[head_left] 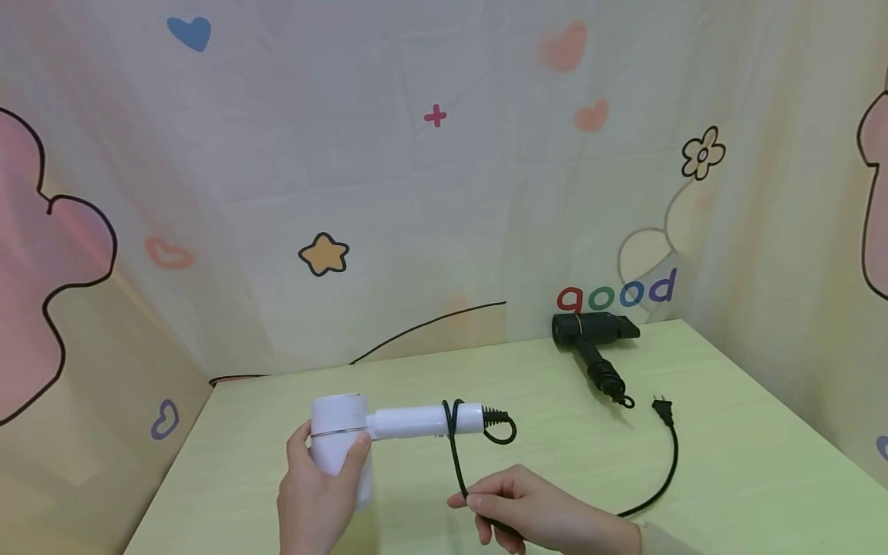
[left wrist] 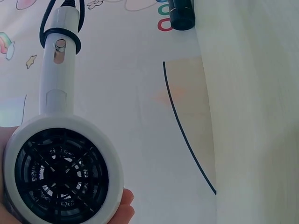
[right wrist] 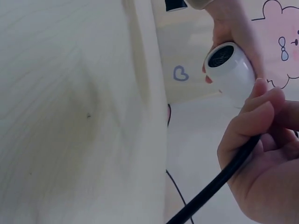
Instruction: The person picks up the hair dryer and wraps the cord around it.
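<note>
My left hand [head_left: 315,493] grips the barrel of a white hair dryer [head_left: 409,422], holding it over the table with its handle pointing right. In the left wrist view the dryer's round dark grille [left wrist: 61,175] faces the camera, and a slide switch [left wrist: 60,50] shows on the handle. A black power cord [head_left: 454,455] loops around the handle near its end. My right hand [head_left: 527,505] pinches that cord between thumb and fingers, below and right of the handle. From there the cord runs right along the table to its two-pin plug [head_left: 662,408].
A black hair dryer [head_left: 600,331] lies at the back right of the pale yellow-green table [head_left: 264,432], its own cord wound around its handle. Behind the table hangs a printed curtain [head_left: 388,177] with hearts, a star and the word "good".
</note>
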Available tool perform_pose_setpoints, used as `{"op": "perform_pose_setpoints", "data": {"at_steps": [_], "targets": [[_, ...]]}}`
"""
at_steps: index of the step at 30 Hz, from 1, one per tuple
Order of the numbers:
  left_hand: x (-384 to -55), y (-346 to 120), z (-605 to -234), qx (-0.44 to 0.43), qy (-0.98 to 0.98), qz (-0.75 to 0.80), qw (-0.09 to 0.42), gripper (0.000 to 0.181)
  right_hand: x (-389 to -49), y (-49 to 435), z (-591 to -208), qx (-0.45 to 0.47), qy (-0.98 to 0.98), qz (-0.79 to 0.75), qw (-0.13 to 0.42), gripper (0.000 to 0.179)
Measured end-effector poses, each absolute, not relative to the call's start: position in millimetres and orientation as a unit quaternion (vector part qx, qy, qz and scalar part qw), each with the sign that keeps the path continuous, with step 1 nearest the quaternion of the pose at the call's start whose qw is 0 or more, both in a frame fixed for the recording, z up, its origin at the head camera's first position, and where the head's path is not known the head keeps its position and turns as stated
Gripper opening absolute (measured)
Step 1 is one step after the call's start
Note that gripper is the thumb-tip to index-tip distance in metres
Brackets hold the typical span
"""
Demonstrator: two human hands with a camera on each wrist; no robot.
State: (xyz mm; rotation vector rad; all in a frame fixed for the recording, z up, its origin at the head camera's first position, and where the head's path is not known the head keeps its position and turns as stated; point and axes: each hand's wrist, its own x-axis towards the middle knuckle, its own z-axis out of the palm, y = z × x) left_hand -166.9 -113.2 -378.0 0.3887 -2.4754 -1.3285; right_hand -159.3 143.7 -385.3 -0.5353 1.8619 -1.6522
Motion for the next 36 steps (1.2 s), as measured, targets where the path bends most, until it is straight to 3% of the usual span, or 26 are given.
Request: {"op": "perform_pose_setpoints", "data": {"at_steps": [11,30,36], "targets": [[-165,-110,-377,0.13,-0.86,-0.469,0.15,0.084,-173,146,-414,-0.185,0.689,-0.628,0.309,0.04],[-163,-109,-377,0.118,-0.859,-0.486,0.114,0.085,-201,150,-428,-0.122,0.797,-0.555,0.203,0.039],[-162,-108,-377,0.11,-0.862,-0.482,0.114,0.084,-210,155,-427,-0.144,0.812,-0.539,0.17,0.039]]}}
